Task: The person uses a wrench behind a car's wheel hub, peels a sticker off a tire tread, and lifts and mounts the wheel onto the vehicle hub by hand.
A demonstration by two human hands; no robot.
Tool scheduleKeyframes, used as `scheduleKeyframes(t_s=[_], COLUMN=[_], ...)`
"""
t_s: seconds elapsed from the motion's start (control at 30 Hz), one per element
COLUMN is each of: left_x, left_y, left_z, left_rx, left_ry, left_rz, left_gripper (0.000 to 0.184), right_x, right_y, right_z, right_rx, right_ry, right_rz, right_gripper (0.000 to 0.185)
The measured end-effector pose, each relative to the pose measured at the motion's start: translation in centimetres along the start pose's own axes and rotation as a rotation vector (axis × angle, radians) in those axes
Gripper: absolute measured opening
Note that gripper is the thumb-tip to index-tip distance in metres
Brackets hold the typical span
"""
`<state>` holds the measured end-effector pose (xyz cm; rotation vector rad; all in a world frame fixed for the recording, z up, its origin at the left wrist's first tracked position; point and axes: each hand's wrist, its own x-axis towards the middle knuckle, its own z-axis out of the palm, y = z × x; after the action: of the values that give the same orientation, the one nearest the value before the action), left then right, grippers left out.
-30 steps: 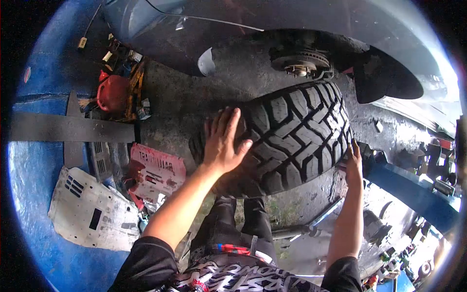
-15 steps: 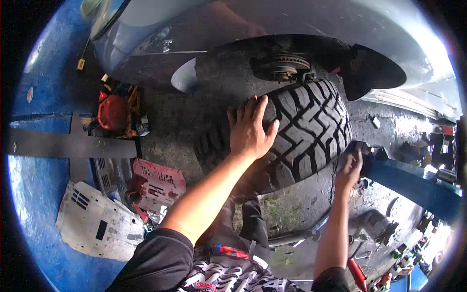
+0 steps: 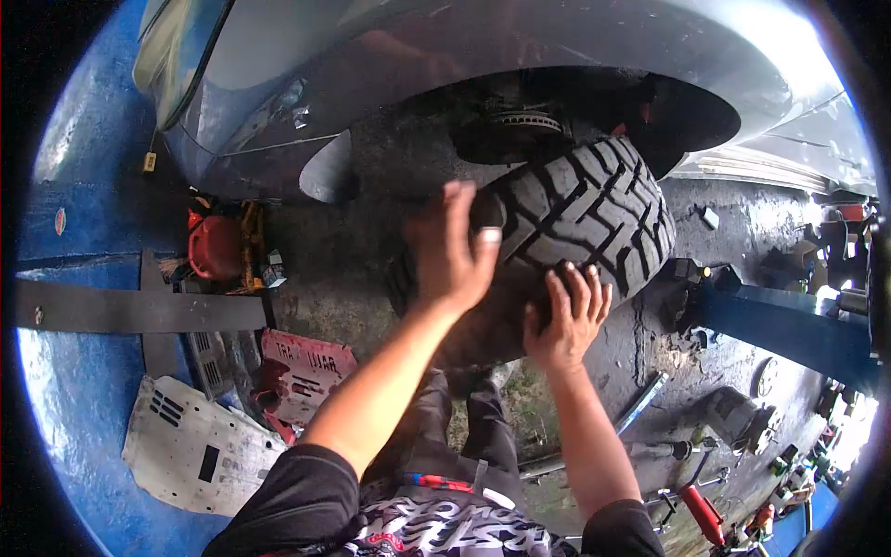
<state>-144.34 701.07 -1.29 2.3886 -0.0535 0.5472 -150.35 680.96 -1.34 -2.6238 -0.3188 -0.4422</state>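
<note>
A chunky black tire [image 3: 594, 209] stands upright and turned at an angle in front of the car's wheel arch. Along its left side is my left hand [image 3: 453, 251], fingers apart and partly smeared by motion; whether it touches the rubber I cannot tell. My right hand [image 3: 568, 320] lies on the near part of the tread with its fingers spread. Behind the tire, the brake disc [image 3: 524, 123] shows under the grey car body [image 3: 390, 70].
A blue lift arm [image 3: 789, 330] reaches in from the right. On the left are a grey metal beam [image 3: 111, 306], a white perforated plate [image 3: 200, 446], a red lettered plate [image 3: 311, 367] and a red container [image 3: 213, 246]. Tools, including a red-handled one [image 3: 703, 512], lie lower right.
My right hand has left the end of the blue lift arm and come left onto the tread. My left hand has shifted slightly left on the tire's side. The view has shifted a little.
</note>
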Motion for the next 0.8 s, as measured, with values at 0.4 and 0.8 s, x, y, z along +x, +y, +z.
scheduleKeyframes(t_s=[0.4,0.8], left_x=[-4.9,5.3], left_y=[-8.2,-11.0], left_z=[5.6,6.4], left_rx=[-0.208,-0.360], left_ry=[0.097,-0.081], left_rz=[-0.471,-0.249], left_gripper=[0.070,0.067], right_x=[5.4,7.8], right_y=[8.6,5.9], right_z=[-2.5,-2.2], right_rx=[-0.082,-0.065], right_ry=[-0.097,-0.088], right_rz=[0.001,0.283], right_gripper=[0.061,0.067])
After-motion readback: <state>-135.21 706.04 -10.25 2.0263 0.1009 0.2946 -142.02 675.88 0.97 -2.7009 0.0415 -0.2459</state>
